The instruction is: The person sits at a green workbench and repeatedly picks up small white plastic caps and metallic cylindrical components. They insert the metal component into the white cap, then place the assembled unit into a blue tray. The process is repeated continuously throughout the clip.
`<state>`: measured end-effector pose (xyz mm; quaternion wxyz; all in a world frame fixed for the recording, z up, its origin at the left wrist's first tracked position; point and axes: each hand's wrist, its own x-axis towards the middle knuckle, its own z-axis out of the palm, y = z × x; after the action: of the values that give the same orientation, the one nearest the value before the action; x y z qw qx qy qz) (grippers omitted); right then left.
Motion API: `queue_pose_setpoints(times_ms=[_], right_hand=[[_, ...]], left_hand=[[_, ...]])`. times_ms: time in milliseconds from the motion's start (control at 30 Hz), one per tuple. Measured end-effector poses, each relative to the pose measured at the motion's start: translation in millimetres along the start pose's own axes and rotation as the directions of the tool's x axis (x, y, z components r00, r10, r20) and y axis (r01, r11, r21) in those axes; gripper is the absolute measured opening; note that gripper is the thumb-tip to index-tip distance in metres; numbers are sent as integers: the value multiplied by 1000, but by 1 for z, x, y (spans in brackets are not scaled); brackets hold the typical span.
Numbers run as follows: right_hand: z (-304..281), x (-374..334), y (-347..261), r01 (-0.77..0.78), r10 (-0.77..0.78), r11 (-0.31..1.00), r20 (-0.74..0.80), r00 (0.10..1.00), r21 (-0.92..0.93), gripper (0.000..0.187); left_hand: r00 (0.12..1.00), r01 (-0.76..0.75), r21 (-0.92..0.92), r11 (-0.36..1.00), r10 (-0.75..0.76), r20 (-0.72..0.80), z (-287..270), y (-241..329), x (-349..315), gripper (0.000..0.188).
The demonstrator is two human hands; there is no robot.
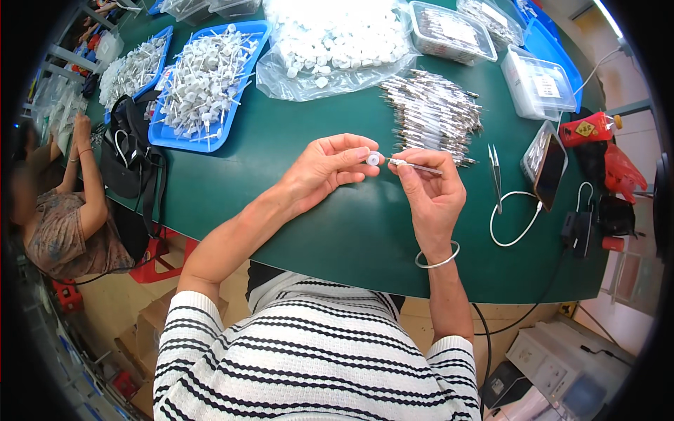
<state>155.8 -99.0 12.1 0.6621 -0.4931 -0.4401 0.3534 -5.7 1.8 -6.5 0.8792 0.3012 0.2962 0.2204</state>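
Between thumb and fingertips, my left hand [324, 168] pinches a small round white plastic cap [373, 160]. My right hand [433, 189], closed, grips a thin rod [427, 169] with a white section near its tip, which points left at the cap. Only a tiny gap, or a touch, lies between the tip and the cap; I cannot tell which. Beyond my right hand lies a large pile of thin metal-and-white rods [432, 116]. Further off, a clear plastic bag [298, 83] spreads out under many loose white caps [337, 42].
At left, a blue tray [220, 137] holds capped rods, beside a black bag [121, 158]. Clear boxes [453, 31] stand at the back. Tweezers [496, 175], a white cable [502, 242] and a phone [550, 168] lie at right. Another person [70, 217] sits at left.
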Motion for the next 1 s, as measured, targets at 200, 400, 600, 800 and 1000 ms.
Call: queue_pose_setpoints(times_ms=[200, 400, 600, 800, 1000], right_hand=[[2, -1, -5, -1, 0, 997, -17, 1000, -75, 10], [2, -2, -2, 37, -39, 985, -9, 999, -171, 11], [1, -2, -1, 56, -59, 974, -8, 998, -218, 11], [1, -2, -1, 72, -74, 966, 0, 997, -249, 10], [2, -2, 0, 88, -90, 959, 5, 996, -271, 10]], left_hand=[[1000, 22, 8, 1000, -22, 14, 2, 2, -1, 25], [999, 38, 16, 999, -39, 27, 1, 0, -1, 25], [999, 37, 30, 999, -38, 15, 2, 0, -1, 24], [999, 34, 43, 999, -34, 7, 2, 0, -1, 24], [999, 32, 53, 998, -32, 5, 3, 0, -1, 24]])
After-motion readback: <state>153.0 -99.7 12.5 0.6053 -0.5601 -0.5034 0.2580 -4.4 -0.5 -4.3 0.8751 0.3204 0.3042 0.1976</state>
